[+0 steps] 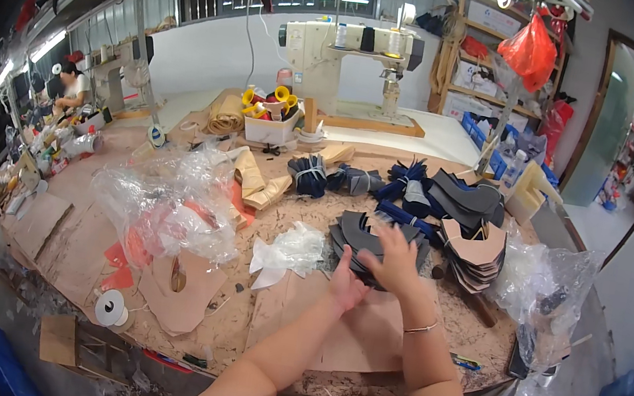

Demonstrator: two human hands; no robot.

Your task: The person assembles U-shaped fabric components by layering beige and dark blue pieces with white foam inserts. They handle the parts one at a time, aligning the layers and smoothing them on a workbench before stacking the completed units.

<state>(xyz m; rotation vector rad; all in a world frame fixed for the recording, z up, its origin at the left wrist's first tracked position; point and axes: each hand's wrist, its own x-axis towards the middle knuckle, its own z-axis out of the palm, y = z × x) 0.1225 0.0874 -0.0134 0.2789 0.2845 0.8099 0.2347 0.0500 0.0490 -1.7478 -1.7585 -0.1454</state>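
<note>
My right hand [395,262] is raised over the near side of a stack of dark grey curved cut pieces [352,235], its fingers spread and slightly blurred. Just left of it and lower, my left hand [349,285] has its thumb stretched up and apart from the fingers, at the stack's near edge. Nothing shows in either hand. Beneath my forearms lies a flat brown sheet [361,342]. Right of the hands sits a pile of curved pieces with a beige top [476,249]. Crumpled white plastic [289,255] lies to the left.
Tied dark blue bundles [308,174] and more grey curved pieces [467,199] lie behind the stack. Clear plastic bags [172,194] spread on the left. A sewing machine [352,65] stands at the back. A wooden handle [478,306] and a blue cutter [465,363] are at right.
</note>
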